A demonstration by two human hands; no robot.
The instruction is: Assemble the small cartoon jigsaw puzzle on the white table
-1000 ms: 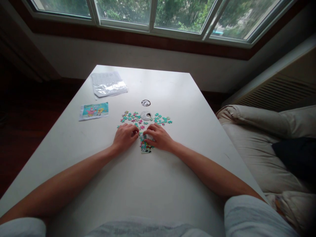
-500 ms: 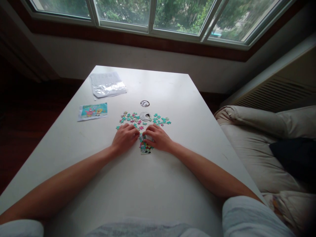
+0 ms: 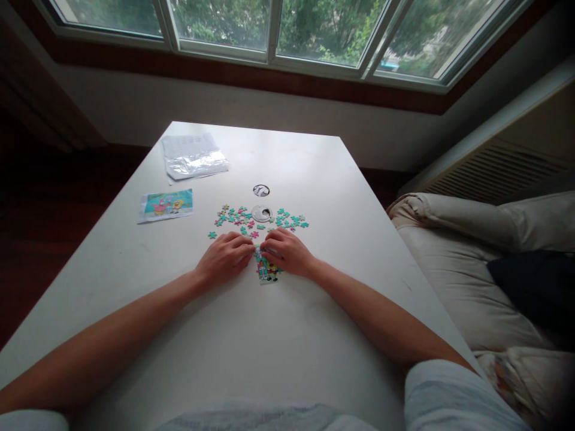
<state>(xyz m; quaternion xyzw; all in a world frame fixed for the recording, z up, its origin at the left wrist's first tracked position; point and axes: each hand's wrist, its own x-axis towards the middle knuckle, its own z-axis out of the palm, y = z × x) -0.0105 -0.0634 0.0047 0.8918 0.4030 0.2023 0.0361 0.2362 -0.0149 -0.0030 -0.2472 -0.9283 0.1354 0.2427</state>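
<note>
Colourful joined puzzle strip (image 3: 268, 269) runs lengthwise toward the person; left hand (image 3: 223, 257), right hand (image 3: 287, 252) seemingly press it, fingers flat.

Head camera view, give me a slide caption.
Both hands, left hand and right hand, press an assembled puzzle section on a white table.

**Around the puzzle on a white table**

A white table (image 3: 278, 347) sits under a wide window (image 3: 274, 30) showing green trees. Ahead of the hands and to their left lies a crinkled clear plastic bag (image 3: 194, 157) over printed paper. Nearer the hands, also left, lies a colourful cartoon picture card (image 3: 165, 205). Straight ahead of the hands, a round hole (image 3: 261, 190) shows in the tabletop. To the right, beside the table, stands a cream cushioned sofa (image 3: 471, 251) with a dark cushion (image 3: 534, 287).
</note>
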